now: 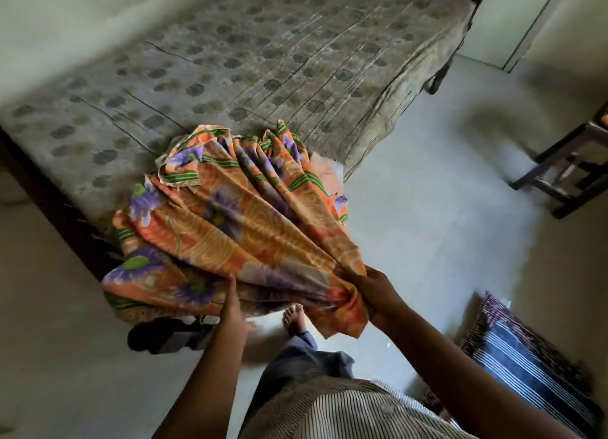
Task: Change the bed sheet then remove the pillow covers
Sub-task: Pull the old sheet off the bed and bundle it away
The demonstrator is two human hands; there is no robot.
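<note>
My right hand (375,293) bunches the pleated orange floral sheet (230,221) tight; my left hand (234,310) lies flat and open under its folds, over the mattress (263,53) corner

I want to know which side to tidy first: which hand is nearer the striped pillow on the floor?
Right. The right hand, gripping the orange sheet, is closer to the striped pillow; the left hand is farther.

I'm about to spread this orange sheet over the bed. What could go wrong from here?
1. The right hand grips the orange floral sheet in one gathered bunch; the left hand only touches it, so it may open twisted.
2. Its lower folds hang off the bed near the bare foot and dark sandal, a possible snag or trip.
</note>
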